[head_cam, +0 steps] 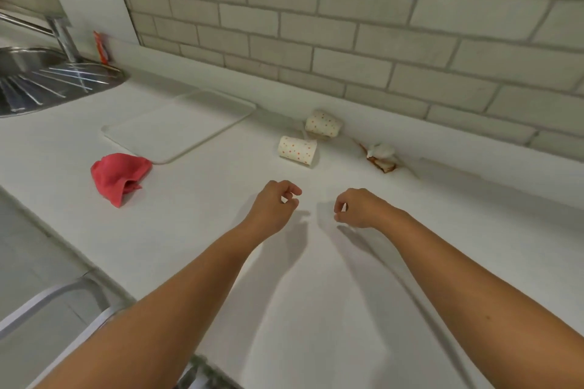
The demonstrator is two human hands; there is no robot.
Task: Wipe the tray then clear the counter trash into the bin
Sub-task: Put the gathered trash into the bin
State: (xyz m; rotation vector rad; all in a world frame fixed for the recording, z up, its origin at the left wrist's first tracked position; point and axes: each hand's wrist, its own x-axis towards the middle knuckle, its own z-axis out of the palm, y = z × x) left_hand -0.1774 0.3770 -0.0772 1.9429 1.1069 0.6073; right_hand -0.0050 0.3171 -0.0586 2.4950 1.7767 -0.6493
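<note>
The bench (316, 278) is plain white, and so is the tray (177, 126) lying on it, while the crumpled cloth (118, 175) is pinkish red. Both paper cups (297, 150) (323, 124) are cream with small orange-red dots. The crumpled trash (380, 156) is white and brown, the wall tiles (347, 25) pale grey-beige with darker joints, the sink (38, 79) silver steel.

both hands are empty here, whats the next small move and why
Probably reach the left hand over to the red cloth and pick it up. Wiping the tray comes first, the cloth lies crumpled by the tray's near corner on that side, and neither it nor the right hand holds anything.
</note>
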